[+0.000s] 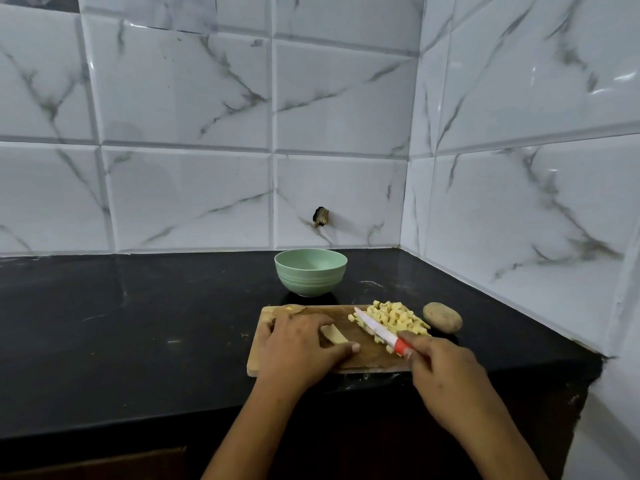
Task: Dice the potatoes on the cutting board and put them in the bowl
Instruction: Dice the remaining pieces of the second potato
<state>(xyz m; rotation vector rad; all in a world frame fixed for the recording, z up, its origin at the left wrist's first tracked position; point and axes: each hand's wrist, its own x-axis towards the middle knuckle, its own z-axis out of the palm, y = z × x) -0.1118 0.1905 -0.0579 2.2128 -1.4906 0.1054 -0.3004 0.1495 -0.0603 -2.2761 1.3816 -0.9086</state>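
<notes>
A wooden cutting board [367, 356] lies on the black counter. A pile of yellow potato dice [398, 318] covers its right part. My left hand [301, 344] rests on the board and holds a pale potato slab [334, 335] between fingers and thumb. My right hand [446, 368] grips the red handle of a white-bladed knife [375, 329], whose blade lies against the left side of the dice pile. A pale green bowl [310, 271] stands just behind the board, and it looks empty. A whole unpeeled potato [442, 317] lies on the counter right of the board.
White marble-look tiled walls [519, 168] close the counter at the back and on the right, forming a corner. The black counter [138, 323] stretches to the left. A small potato scrap [290, 309] lies at the board's far left corner.
</notes>
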